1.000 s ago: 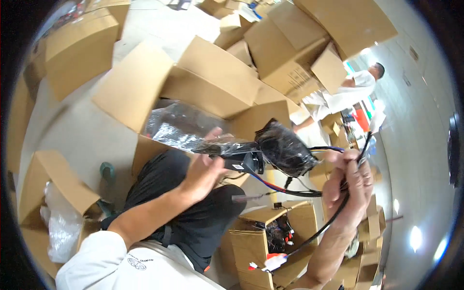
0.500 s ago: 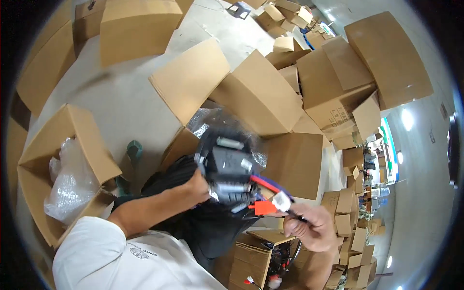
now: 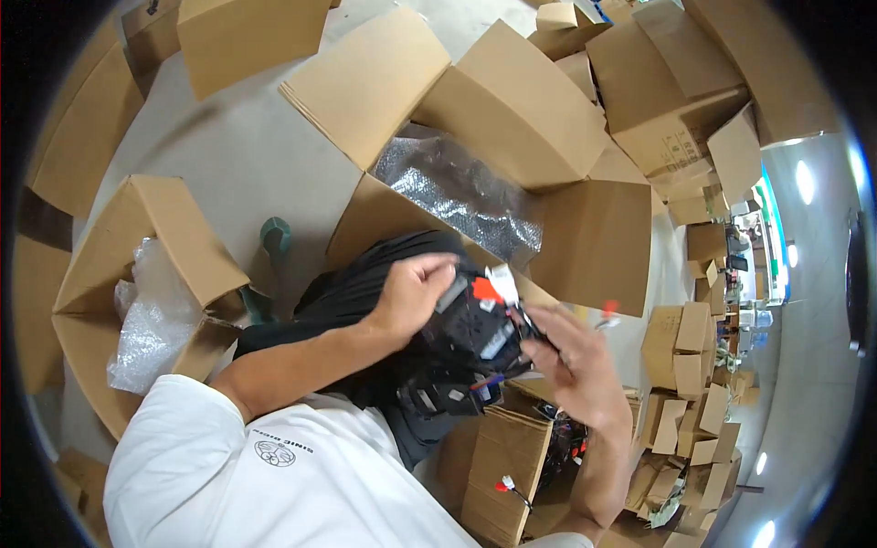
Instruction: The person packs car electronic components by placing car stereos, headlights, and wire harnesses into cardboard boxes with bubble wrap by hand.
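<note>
A black boxy electronic unit (image 3: 480, 331) with pale labels sits over my lap, tilted. My left hand (image 3: 411, 297) has its fingers closed on the unit's upper left edge. A red connector (image 3: 486, 290) and a white connector (image 3: 501, 281) lie against the unit's top. My right hand (image 3: 577, 365) curls its fingers around black wires (image 3: 537, 334) at the unit's right side. Past those fingers juts a blurred red-and-white plug (image 3: 607, 312). Lower on the unit, a dark section (image 3: 443, 395) shows a purple-blue wire.
Ahead stands an open carton (image 3: 585, 237) lined with bubble wrap (image 3: 457, 192). At left, another carton (image 3: 174, 228) holds bubble wrap (image 3: 151, 320). By my right forearm, a carton (image 3: 502, 466) contains wired parts (image 3: 566, 447). More cartons (image 3: 676, 100) are stacked at far right.
The black unit has come back toward my lap and turned, its connectors now lying on top. My left hand has shifted to its upper edge; my right hand has come closer to the unit.
</note>
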`<state>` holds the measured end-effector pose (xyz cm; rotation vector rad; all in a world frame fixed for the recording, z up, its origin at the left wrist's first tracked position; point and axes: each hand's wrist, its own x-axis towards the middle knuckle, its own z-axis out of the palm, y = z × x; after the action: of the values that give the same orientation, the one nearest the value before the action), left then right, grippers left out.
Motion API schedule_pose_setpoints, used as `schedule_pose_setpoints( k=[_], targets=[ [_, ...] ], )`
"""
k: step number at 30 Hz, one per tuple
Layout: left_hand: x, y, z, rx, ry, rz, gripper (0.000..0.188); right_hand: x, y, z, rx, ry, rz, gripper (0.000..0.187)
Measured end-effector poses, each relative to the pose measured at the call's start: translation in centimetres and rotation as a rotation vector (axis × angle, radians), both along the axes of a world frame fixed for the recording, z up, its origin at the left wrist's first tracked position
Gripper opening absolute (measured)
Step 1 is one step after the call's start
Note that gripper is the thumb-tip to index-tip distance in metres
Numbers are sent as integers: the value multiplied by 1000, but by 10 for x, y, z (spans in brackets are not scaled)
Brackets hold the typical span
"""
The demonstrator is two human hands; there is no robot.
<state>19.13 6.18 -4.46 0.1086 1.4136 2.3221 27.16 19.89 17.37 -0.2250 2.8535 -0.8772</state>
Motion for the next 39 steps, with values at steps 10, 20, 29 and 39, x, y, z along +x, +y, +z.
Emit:
schedule_pose_setpoints(
  k=[10, 20, 29, 39],
  targets=[
    [-79, -25, -6, -452, 458, 572, 25, 0, -35, -44, 335, 731, 168, 43],
    [-73, -13, 4, -311, 401, 520, 25, 31, -45, -162, 765, 512, 202, 45],
    [-91, -40, 30, -375, 394, 541, 24, 37, 64, -62, 374, 928, -434, 54],
    [-62, -49, 24, -342, 978, 97, 25, -121, 203, 117, -599, 1388, -873, 49]
  ],
)
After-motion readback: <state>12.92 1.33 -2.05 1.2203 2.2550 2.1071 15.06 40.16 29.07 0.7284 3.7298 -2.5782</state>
